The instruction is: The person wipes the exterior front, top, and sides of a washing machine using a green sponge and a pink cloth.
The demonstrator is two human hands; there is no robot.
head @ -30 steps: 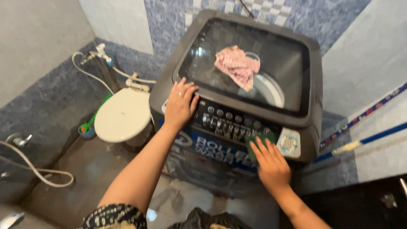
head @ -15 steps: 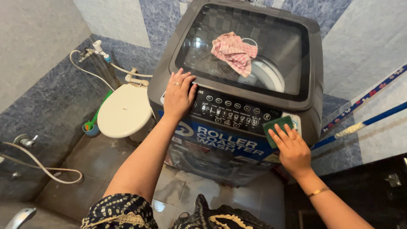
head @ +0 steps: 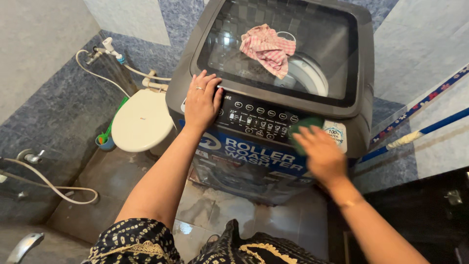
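Observation:
A grey top-loading washing machine (head: 361,63) stands in front of me, its dark glass lid closed. A pink checked cloth (head: 266,49) lies on the lid. My left hand (head: 201,100) rests flat on the left end of the black control panel (head: 259,117), fingers spread, a ring on one finger. My right hand (head: 317,154), blurred, presses a green scrubbing pad (head: 302,128) against the right part of the panel front.
A white toilet with closed lid (head: 139,122) stands left of the machine, a small blue cup with brushes (head: 103,141) beside it. Hoses and taps (head: 105,49) run along the blue tiled wall. A blue-handled mop stick (head: 420,132) leans at right. The floor is wet.
My right hand with the green pad has slid left and up along the panel front. My left hand stays on the panel's left end. The view has shifted closer.

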